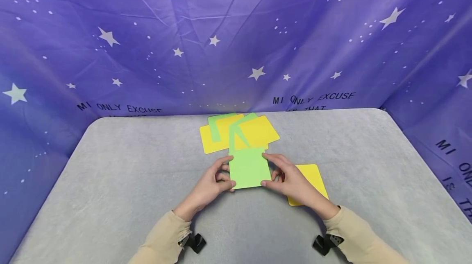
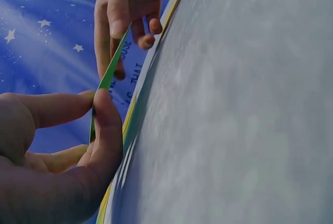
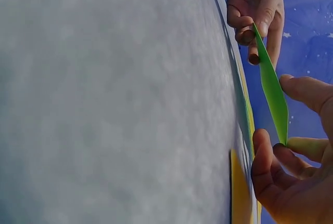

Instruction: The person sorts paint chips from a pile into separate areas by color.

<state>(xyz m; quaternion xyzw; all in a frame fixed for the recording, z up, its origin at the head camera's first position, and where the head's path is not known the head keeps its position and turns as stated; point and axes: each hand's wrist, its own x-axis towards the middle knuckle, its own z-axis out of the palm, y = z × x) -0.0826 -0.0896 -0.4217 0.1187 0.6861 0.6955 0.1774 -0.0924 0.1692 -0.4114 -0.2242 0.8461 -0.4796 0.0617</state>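
A square green card [image 1: 250, 168] is held between both hands in front of the person, raised off the table as the wrist views show it edge-on. My left hand [image 1: 210, 182] pinches its left side with thumb and fingers. On the opposite side my right hand [image 1: 291, 179] grips the card's right edge the same way. Seen from the right wrist, the green card [image 3: 272, 91] bows slightly. Just beyond it lies a loose, overlapping spread of yellow cards [image 1: 262, 131] and green cards [image 1: 214, 131].
A single yellow card [image 1: 312, 176] lies on the grey table [image 1: 129, 182], partly under the right hand and wrist. A purple curtain [image 1: 221, 43] with white stars hangs along the table's back edge. Black wrist cameras [image 1: 196, 242] show at both cuffs.
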